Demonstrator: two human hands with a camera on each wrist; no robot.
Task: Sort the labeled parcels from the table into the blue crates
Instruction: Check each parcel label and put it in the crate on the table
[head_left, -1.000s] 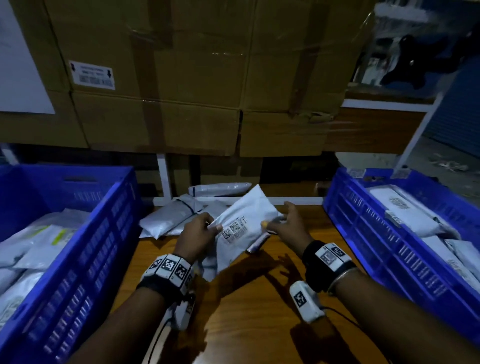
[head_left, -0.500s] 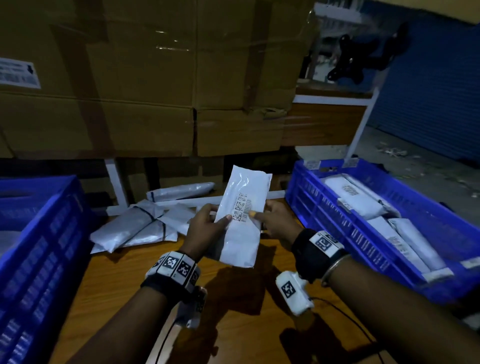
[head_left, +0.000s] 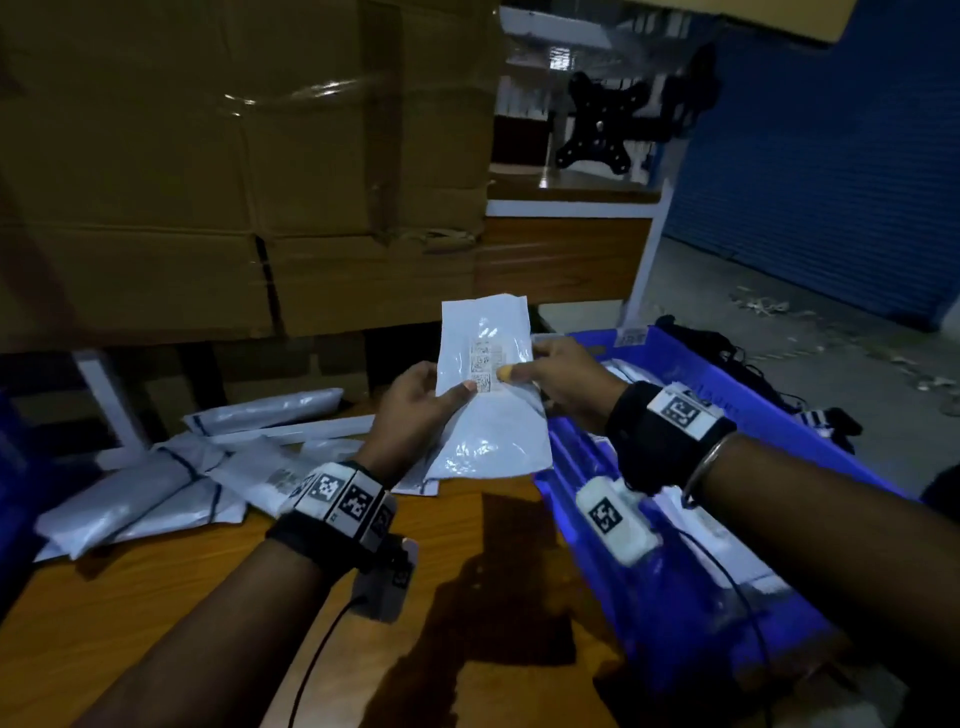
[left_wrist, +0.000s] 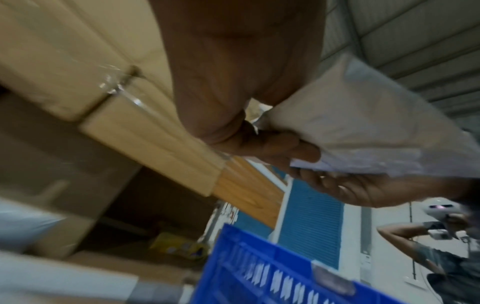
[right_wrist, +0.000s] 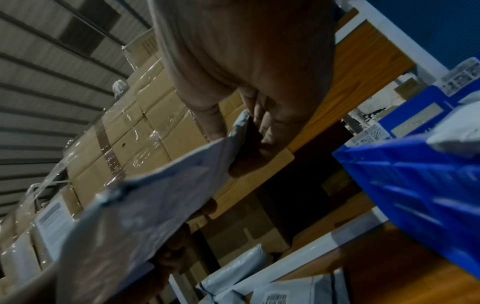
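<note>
Wooden table (head_left: 156, 613) in a dim storeroom; taped cardboard boxes (head_left: 234, 166) stacked behind its far edge. Loose parcels (head_left: 156, 493) lie at the far left. Blue crate (head_left: 769, 415) at the right edge. Left hand (head_left: 415, 410) and right hand (head_left: 561, 379) both pinch one labeled parcel (head_left: 488, 395), raised above the table beside the crate.

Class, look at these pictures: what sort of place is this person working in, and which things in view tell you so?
Most likely a warehouse or parcel sorting depot. Taped cardboard cartons are stacked behind the table, white labelled parcels lie heaped on it beside a blue crate, and a roller shutter closes the far wall.
</note>
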